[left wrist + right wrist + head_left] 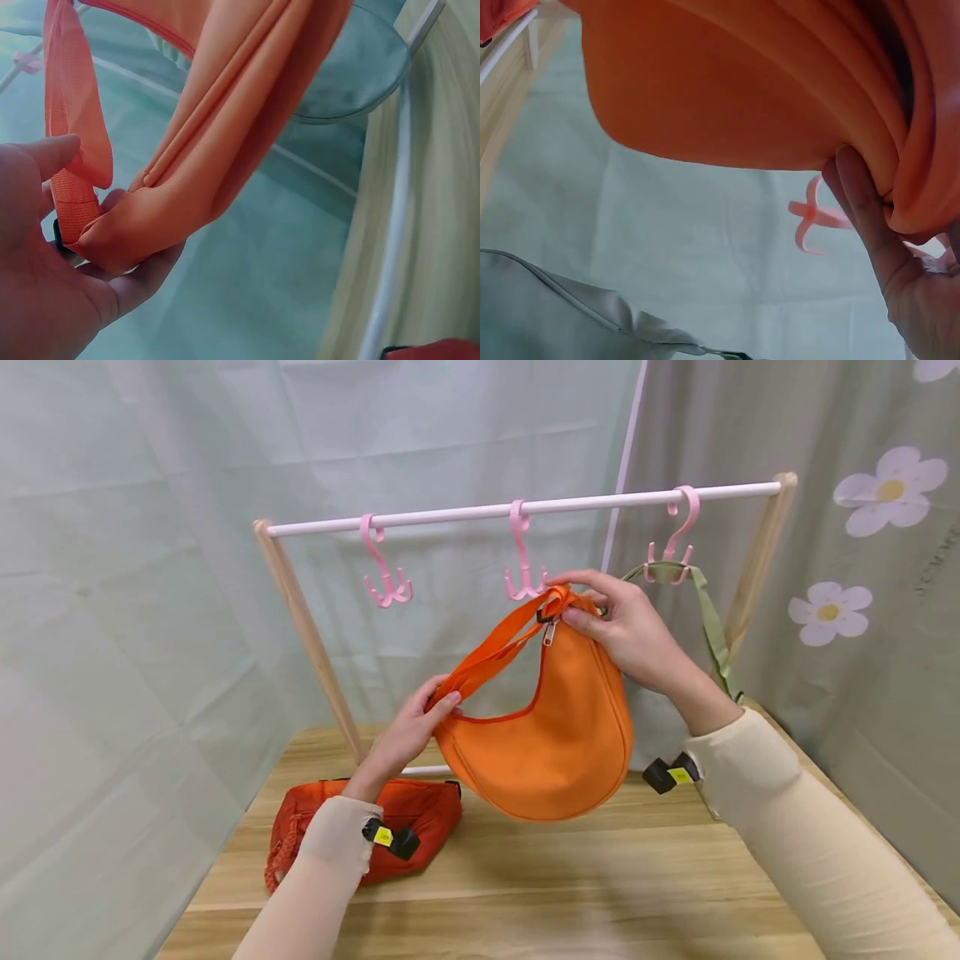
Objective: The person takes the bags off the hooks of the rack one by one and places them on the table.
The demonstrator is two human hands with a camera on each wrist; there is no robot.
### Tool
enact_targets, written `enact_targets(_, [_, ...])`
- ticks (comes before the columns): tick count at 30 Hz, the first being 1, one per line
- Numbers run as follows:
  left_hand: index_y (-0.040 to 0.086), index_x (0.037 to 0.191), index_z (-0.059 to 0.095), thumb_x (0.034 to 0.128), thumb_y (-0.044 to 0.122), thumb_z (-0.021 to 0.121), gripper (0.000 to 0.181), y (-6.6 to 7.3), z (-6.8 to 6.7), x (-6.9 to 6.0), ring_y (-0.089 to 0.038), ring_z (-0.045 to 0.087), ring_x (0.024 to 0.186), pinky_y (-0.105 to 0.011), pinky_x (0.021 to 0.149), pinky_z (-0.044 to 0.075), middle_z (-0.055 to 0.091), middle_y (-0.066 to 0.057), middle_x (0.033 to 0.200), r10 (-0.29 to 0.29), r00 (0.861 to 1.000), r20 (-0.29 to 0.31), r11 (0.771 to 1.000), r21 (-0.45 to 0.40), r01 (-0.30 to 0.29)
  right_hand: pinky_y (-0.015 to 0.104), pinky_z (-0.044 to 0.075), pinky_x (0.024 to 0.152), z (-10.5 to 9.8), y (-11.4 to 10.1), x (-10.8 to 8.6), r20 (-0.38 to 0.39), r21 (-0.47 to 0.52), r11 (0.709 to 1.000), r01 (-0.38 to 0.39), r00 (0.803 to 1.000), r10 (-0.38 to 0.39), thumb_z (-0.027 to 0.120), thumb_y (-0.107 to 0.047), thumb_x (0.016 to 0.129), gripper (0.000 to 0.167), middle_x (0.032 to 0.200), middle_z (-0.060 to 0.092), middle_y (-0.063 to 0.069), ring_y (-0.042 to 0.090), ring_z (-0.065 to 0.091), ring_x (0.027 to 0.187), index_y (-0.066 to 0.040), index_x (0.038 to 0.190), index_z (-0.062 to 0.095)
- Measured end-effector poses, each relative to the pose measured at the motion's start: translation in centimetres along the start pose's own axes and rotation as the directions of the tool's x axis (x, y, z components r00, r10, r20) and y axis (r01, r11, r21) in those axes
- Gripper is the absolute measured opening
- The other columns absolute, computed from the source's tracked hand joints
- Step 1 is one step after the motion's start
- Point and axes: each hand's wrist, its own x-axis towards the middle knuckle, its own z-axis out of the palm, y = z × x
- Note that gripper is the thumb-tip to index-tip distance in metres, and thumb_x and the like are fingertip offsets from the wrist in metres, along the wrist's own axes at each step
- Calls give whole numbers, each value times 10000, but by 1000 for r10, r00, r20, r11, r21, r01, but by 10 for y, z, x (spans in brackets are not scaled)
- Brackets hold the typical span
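Note:
An orange crescent-shaped bag (562, 727) is held up in front of the rack. My right hand (626, 627) pinches its upper end and strap beside the middle pink hook (526, 560); in the right wrist view the fingers (870, 202) hold gathered orange fabric (720, 90). At the lower left end, my left hand (411, 727) grips the bag and its strap (487, 656). The left wrist view shows that hand (52, 270) with thumb on the strap (75, 112) and fingers under the bag's corner (142, 225). Whether the strap touches the middle hook cannot be told.
A white rail (450, 515) with wooden side posts carries another pink hook (386, 564) on the left. At the right, a green strap (708, 610) hangs on a third hook (682, 531), its grey-green bag (547, 315) below. A red bag (420, 814) lies on the wooden tabletop (555, 893).

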Motion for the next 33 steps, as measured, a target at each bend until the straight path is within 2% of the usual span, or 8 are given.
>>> enact_targets(5, [126, 1508, 453, 1105, 265, 540, 435, -13, 16, -4, -215, 618, 950, -313, 810, 539, 584, -153, 1184, -34, 999, 5, 998, -52, 34, 339, 495, 875, -1, -8, 8, 47, -61, 997, -39, 998, 42, 693, -64, 1001, 399, 1182, 750, 82, 215, 698, 1009, -178, 1382, 668])
enact_targets(10, [243, 1606, 284, 1088, 270, 578, 597, -29, 36, -9, -266, 584, 1109, -388, 908, 537, 443, -153, 1403, -90, 996, 17, 985, -149, 92, 416, 510, 929, -1, -16, 14, 106, -99, 992, -81, 990, 92, 687, -68, 1005, 387, 1227, 733, 58, 239, 683, 1114, -205, 1367, 675])
enact_targets(14, [328, 1641, 119, 1055, 160, 629, 794, -41, 51, -14, -289, 645, 1126, -470, 906, 585, 382, -196, 1482, -154, 987, 43, 939, -304, 160, 450, 484, 989, -1, -19, 17, 135, -157, 985, -75, 986, 97, 682, -78, 1009, 391, 1269, 712, 58, 263, 629, 1209, -196, 1382, 669])
enact_targets(18, [345, 1636, 108, 1051, 55, 599, 817, -46, 60, -19, -267, 716, 1006, -462, 830, 618, 438, -234, 1403, -185, 981, 52, 899, -394, 191, 467, 463, 1034, -5, -17, 16, 136, -181, 980, -86, 984, 111, 692, -96, 1006, 417, 1308, 697, 65, 268, 601, 1248, -196, 1409, 651])
enact_targets(23, [335, 1607, 209, 1066, 39, 563, 710, -40, 57, -18, -214, 725, 910, -443, 747, 629, 518, -212, 1321, -173, 984, -39, 893, -428, 141, 390, 481, 917, -19, 1, 3, 64, -168, 975, -148, 985, 160, 694, -104, 1007, 435, 1229, 733, 103, 255, 660, 1094, -204, 1427, 639])
enact_targets(26, [323, 1598, 250, 1067, 51, 568, 675, -33, 49, -18, -208, 721, 904, -437, 733, 628, 559, -193, 1299, -154, 982, -107, 896, -434, 93, 308, 481, 864, -26, 14, -10, 16, -154, 975, -157, 987, 162, 673, -98, 1020, 439, 1264, 715, 135, 271, 670, 1101, -184, 1447, 619])
enact_targets(29, [297, 1600, 269, 1070, 69, 571, 651, -26, 41, -19, -187, 721, 882, -383, 724, 625, 582, -167, 1272, -142, 977, -157, 895, -443, 59, 254, 467, 824, -26, 29, -25, -32, -141, 978, -152, 988, 149, 657, -82, 1025, 446, 1273, 704, 161, 307, 672, 1107, -161, 1461, 604])
enact_targets(33, [251, 1580, 336, 1076, 85, 563, 577, -17, 31, -24, -148, 710, 833, -307, 715, 611, 586, -126, 1227, -154, 962, -225, 898, -439, 41, 219, 487, 783, -15, 49, -50, -87, -112, 980, -165, 984, 155, 659, -68, 1018, 470, 1186, 717, 201, 311, 687, 1041, -128, 1478, 581])
